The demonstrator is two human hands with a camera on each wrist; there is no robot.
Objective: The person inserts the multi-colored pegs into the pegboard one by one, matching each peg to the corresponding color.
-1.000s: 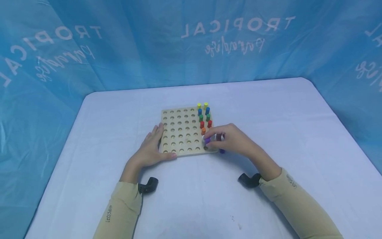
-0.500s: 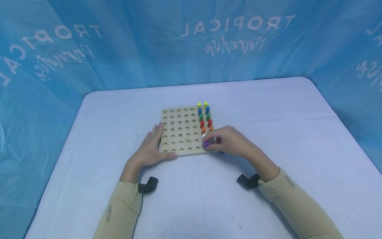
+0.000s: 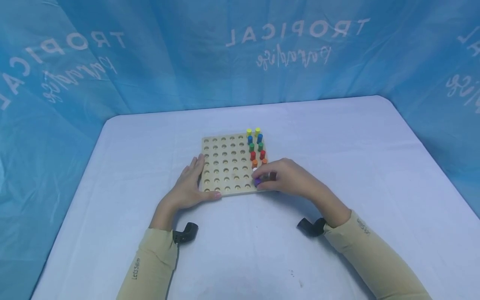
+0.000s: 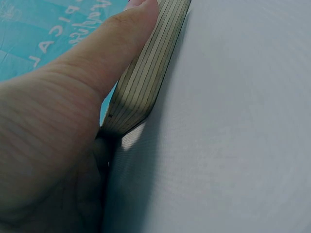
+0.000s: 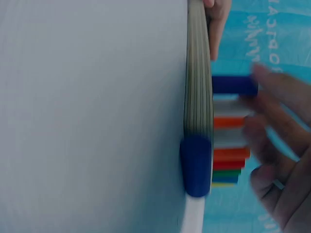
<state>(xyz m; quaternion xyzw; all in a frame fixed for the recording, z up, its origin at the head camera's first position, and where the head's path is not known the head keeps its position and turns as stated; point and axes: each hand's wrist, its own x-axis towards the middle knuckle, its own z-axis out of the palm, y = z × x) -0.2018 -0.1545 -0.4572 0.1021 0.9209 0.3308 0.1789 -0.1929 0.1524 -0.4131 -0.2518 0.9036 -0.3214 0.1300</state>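
Observation:
A square wooden pegboard [image 3: 230,182] with rows of round holes lies on the table. My left hand [image 3: 186,187] rests at its front left corner, fingers along the left side and thumb [image 4: 121,36] against the front edge. At the front right, my right hand [image 3: 292,177] pinches the top of a purple peg [image 5: 233,85], which stands upright at the board. Another purple peg [image 5: 196,167] is beside the board's right edge. White pegs [image 5: 231,138] nearby are partly covered by the right hand.
Yellow [image 3: 257,131], blue [image 3: 260,138], green [image 3: 260,146], red [image 3: 262,154] and orange pegs [image 3: 255,163] stand in pairs along the right columns. A white cloth [image 3: 243,250] covers the table. A blue printed curtain [image 3: 195,62] hangs behind.
My right hand has shifted toward the front of the board, bringing the purple peg forward and down. The right orange peg has come into view. My left hand has stayed in place.

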